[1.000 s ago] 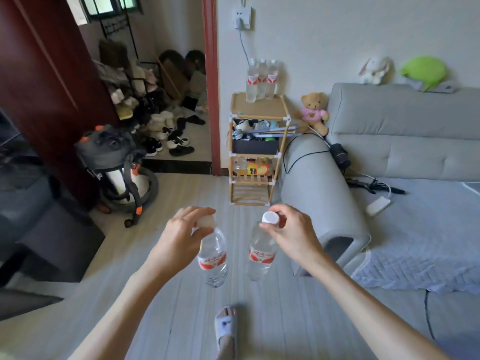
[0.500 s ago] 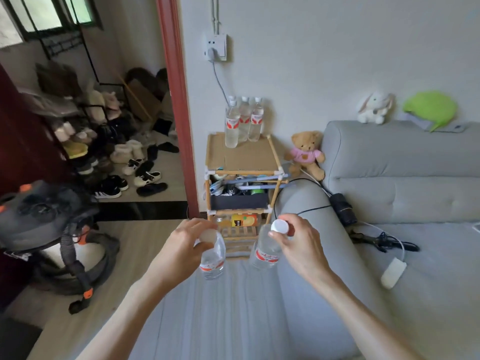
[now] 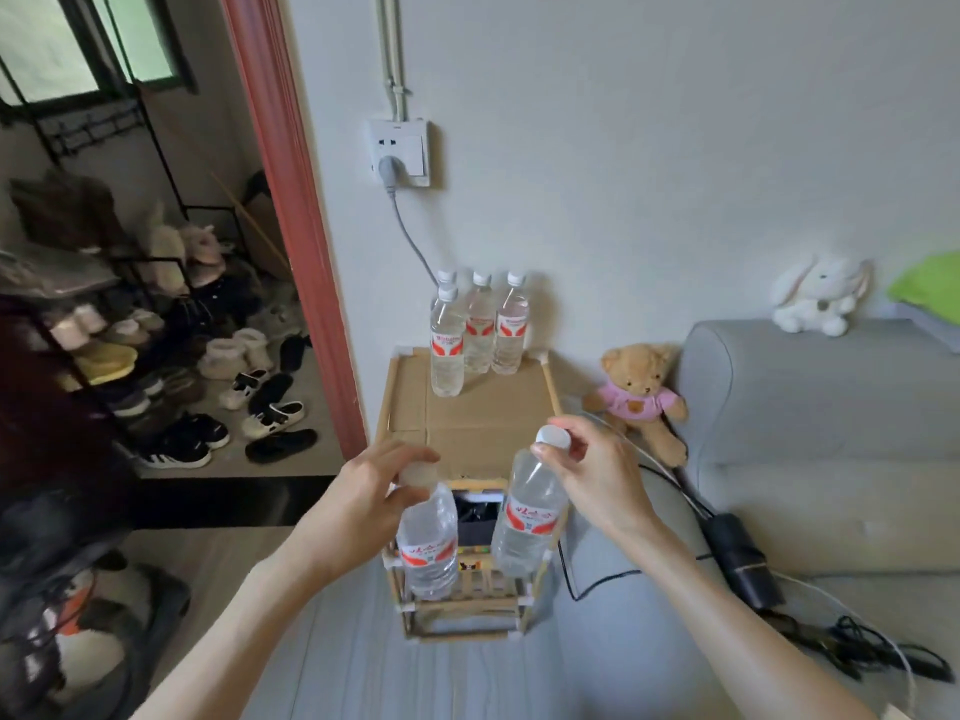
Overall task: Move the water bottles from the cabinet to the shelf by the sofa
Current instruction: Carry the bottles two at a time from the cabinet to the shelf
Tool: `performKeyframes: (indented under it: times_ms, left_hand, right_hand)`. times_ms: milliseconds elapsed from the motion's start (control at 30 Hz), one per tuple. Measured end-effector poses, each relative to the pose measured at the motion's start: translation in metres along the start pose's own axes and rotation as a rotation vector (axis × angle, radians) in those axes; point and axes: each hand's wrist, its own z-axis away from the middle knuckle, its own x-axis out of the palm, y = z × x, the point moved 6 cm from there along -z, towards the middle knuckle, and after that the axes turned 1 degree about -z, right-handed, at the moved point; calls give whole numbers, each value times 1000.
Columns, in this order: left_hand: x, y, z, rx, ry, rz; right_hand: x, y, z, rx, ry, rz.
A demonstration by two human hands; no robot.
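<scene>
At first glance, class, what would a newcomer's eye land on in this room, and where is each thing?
First, the two water bottles held by their caps low in the middle: one in the left hand, one in the right hand, in front of the wooden shelf. Next, the bottles on the shelf top against the wall. Then the teddy bear beside the grey sofa.

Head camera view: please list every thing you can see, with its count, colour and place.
Bottles on shelf: four, clear, red labels, at the back of the shelf top.
Shelf: one, light wood, between door frame and sofa.
Sofa: one, grey, right.
Teddy bear: one, brown, pink shirt, beside sofa arm.
Rabbit toy: one, white, on sofa back.
Wall socket: one, white, above shelf.
Shoes: many, mixed colours, left doorway.
Held bottles: two, clear, one per hand.
Left hand; right hand: fingers at caps.
</scene>
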Motion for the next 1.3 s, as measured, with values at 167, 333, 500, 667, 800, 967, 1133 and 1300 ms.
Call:
performKeyframes:
  times_ms: [167,333,500,667,800,967,1133,1300]
  left_hand:
    - [-18,0,-83,42,135,44]
    - [-5,-16,-162,79,109,-8]
    - [16,-35,-231,129,47,-40]
    - [33,-53,-287,148,-14,-57]
    - [51,-60,-318,127,-54,-118]
    - [61,-70,-340,55,-25,-166]
    - [61,-66,-349,-7,-68,-199]
    - [59,-63,-344,12,-141,-181]
  right_hand:
    - [0,8,-84,-49,116,-40]
    - [18,30,-156,-37,93,-27]
    - [36,59,-216,71,32,21]
    - [51,77,-258,57,0,49]
    - [59,86,-284,33,-31,69]
    - [71,91,-309,10,-142,58]
    - [74,93,-321,-111,-403,64]
    - [73,95,-322,-234,-512,68]
